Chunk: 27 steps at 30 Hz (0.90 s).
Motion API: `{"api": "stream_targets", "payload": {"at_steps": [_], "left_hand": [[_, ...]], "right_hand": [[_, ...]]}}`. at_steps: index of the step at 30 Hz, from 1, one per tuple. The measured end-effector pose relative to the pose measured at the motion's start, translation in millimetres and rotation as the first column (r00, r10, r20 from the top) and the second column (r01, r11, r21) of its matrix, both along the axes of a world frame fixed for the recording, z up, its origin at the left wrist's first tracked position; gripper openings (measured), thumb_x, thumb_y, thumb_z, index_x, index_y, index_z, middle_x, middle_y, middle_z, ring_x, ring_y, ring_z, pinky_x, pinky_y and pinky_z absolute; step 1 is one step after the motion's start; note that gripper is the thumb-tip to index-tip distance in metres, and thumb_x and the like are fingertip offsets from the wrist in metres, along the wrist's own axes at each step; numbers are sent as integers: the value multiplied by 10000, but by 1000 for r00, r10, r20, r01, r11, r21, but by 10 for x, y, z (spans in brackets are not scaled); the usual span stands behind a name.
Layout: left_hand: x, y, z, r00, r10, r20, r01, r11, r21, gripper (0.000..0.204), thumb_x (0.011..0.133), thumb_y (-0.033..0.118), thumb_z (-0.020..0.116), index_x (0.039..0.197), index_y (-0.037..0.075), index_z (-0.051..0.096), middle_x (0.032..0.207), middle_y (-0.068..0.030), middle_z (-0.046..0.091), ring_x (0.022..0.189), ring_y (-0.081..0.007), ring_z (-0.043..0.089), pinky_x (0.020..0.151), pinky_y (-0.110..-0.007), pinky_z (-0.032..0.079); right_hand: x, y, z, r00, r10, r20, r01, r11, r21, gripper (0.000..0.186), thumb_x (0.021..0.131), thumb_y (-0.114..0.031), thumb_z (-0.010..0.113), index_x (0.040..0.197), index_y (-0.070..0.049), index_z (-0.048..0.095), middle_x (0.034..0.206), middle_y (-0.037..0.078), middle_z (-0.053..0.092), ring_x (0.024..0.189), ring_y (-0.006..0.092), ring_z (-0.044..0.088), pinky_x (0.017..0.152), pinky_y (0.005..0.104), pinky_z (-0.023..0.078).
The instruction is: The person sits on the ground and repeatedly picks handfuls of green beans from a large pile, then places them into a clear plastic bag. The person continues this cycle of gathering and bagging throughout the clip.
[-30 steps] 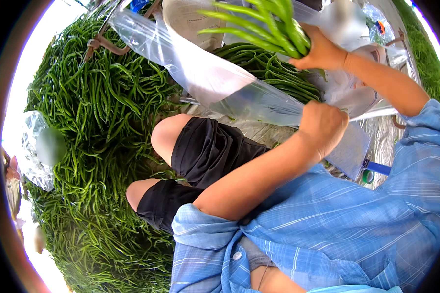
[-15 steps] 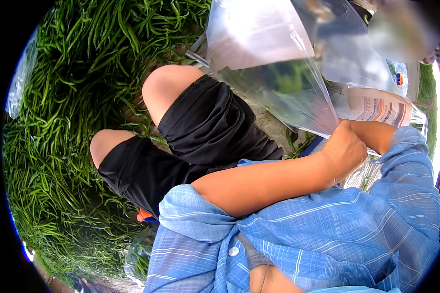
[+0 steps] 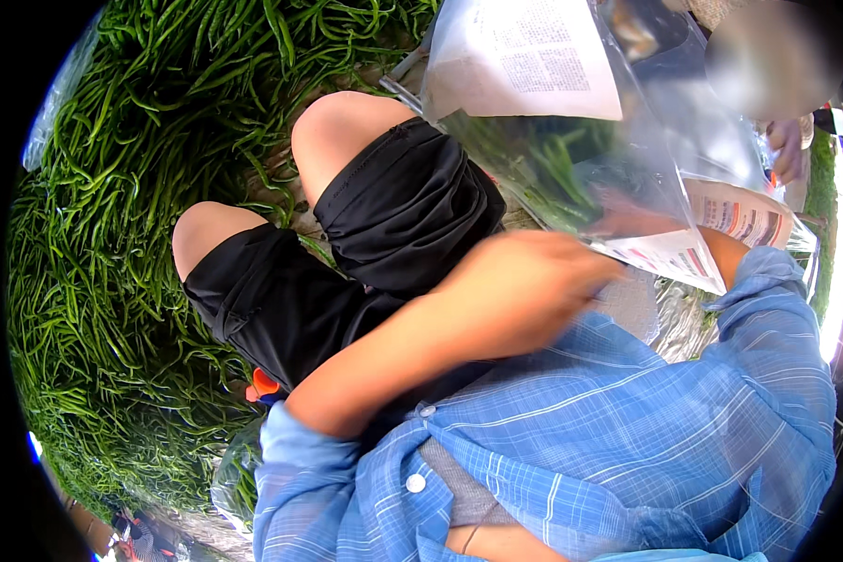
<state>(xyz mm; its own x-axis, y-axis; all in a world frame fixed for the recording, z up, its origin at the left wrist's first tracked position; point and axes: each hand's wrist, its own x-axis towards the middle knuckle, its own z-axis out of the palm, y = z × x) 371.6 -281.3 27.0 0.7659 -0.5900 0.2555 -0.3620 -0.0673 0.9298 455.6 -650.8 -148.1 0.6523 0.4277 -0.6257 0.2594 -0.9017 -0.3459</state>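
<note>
The left hand grips the lower edge of the clear bag of green beans at one o'clock, the right hand hidden inside, and a loose grip could spill them.

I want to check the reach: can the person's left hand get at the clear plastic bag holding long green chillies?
Probably yes. The left hand, blurred, is already at the lower edge of the clear plastic bag and nothing lies between them.
</note>
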Motion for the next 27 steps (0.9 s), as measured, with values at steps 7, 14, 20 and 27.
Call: {"api": "stream_targets", "payload": {"at_steps": [7, 14, 20, 27], "left_hand": [[-1409, 1854, -213, 499, 778, -381, -785, 592, 181, 367, 872, -33, 605, 1236, -55, 565, 1167, -162, 641, 1129, -224, 605, 1030, -343, 435], [-2289, 1842, -217, 263, 866, -425, -952, 305, 34, 289, 922, 77, 631, 1183, -36, 579, 1040, -147, 664, 1003, -230, 649, 842, -345, 563], [-2532, 1795, -159, 197, 888, -415, -968, 243, 60, 267, 927, 80, 626, 1166, -32, 585, 981, -132, 673, 951, -215, 664, 772, -314, 579], [-2565, 1758, -167, 206, 901, -383, -969, 243, 50, 243, 932, 51, 608, 1163, -22, 591, 983, -126, 673, 953, -210, 664, 783, -312, 575]], "right_hand": [[-27, 85, 145, 984, 168, 51, -164, 984, -75, 775, 705, -344, 765, 1310, 35, 463, 1283, 296, 494, 1187, 390, 484, 956, 481, 401], [295, 735, 695, 905, 191, -380, -264, 953, -150, 800, 666, -342, 793, 1278, 49, 458, 1132, 283, 532, 1111, 417, 501, 929, 476, 416], [-2, 846, 663, 905, 417, 89, -388, 891, -236, 676, 634, -331, 807, 1070, 103, 528, 841, 247, 599, 868, 427, 589, 762, 468, 479], [320, 827, 720, 939, 264, -219, -302, 940, -160, 433, 655, -279, 756, 827, 62, 553, 778, 263, 576, 755, 370, 599, 680, 479, 465]]}}
